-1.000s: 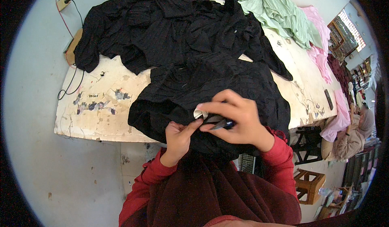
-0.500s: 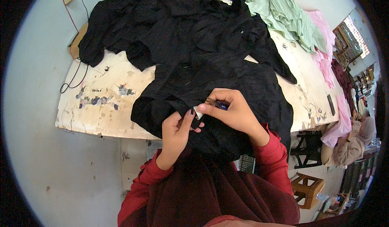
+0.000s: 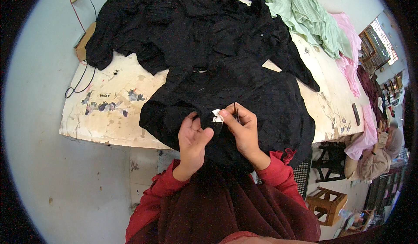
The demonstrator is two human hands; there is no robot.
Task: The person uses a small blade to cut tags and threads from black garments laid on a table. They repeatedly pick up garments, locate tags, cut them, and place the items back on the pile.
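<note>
The table bears black cloth, green cloth, perhaps pink cloth.

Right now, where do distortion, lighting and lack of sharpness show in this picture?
Head view: the near edge of the pale table bows; head view: the black cloth is so dark that folds merge; head view: the white tag stands out bright; head view: the seated person near the right rim looks soft.

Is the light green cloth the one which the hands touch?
No, the left hand and right hand are at the black cloth, while the light green cloth lies farther off, to the right.
</note>
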